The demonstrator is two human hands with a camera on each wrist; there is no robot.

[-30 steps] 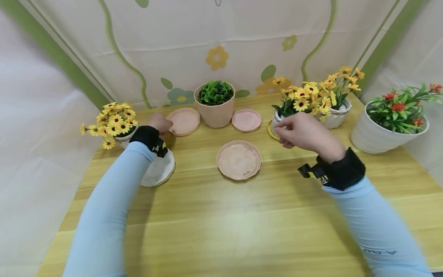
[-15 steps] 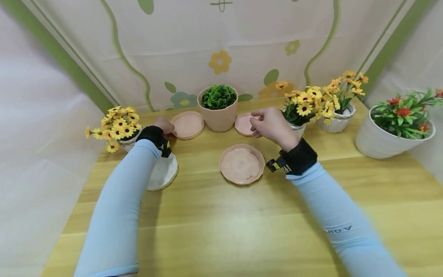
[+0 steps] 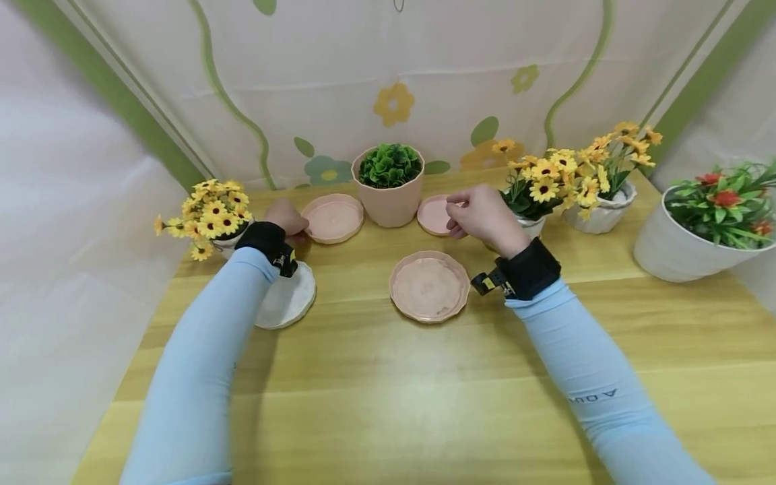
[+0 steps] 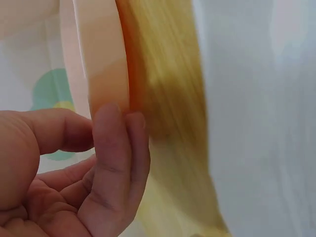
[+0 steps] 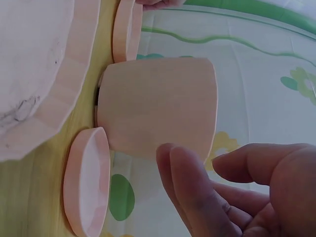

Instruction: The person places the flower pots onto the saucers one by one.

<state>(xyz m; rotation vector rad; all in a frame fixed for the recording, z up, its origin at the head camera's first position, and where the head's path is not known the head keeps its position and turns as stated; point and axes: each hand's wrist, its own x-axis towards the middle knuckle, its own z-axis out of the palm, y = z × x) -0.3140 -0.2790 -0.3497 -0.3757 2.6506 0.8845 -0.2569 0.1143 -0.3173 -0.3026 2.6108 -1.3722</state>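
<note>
R hand (image 3: 485, 214) just shifted: earlier seen over the yellow-flower pot (image 3: 530, 226) on its right, now held at the near right edge of the small pink saucer (image 3: 433, 214). Meaning for the work: one saucer is attended by each hand, flower pot no longer under R hand. Small saucer not yet taken up; it's just L of R fingertips, flat on table (image 3: 388, 391). R thumb & fingers parted, loosely bent, nothing held.

L hand (image 3: 286, 217) basically unmoved. Edge of the larger pink saucer (image 3: 333, 219) pinched btw thumb & fingers, per L wrist view; saucer body extends R of the hand. Firmness of pinch can't really be judged, contact partly hidden.

Pink pot w/ green leaves (image 3: 391, 202) is found btw the hands, R of the larger saucer, L of the small one. Pink dish (image 3: 429, 288) nearer the body, L of R hand. White dish (image 3: 287, 296) nearer the body than L hand, partly covered by the wrist strap. Another flower pot (image 3: 212, 215) just L of L hand. Red-flower pot (image 3: 673, 239) well R of R hand, untouched.
</note>
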